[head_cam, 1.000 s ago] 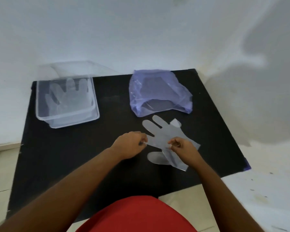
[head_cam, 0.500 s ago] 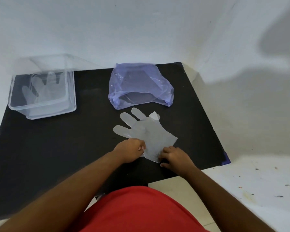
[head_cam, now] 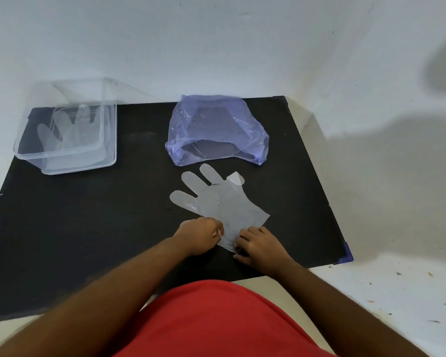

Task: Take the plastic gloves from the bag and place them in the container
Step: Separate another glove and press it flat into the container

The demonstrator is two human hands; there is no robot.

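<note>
A clear plastic glove [head_cam: 216, 202] lies flat on the black table [head_cam: 88, 228], fingers pointing up-left toward the bag. My left hand [head_cam: 200, 235] pinches the glove's cuff edge from the left. My right hand [head_cam: 259, 244] presses fingertips on the cuff from the right. Behind the glove sits a crumpled purple plastic bag [head_cam: 216, 130], its mouth facing me. A clear container [head_cam: 67, 135] stands at the table's far left, with another clear glove [head_cam: 67, 127] lying inside it.
A white wall runs along the far and right sides of the table. The table's right corner [head_cam: 345, 256] ends over a speckled white floor. My red-clothed lap fills the bottom of the view.
The glove was spread out flat and now lies as a single flat layer. Both hands slid down to its cuff near the front edge. The view shifted, with the container now further left.
</note>
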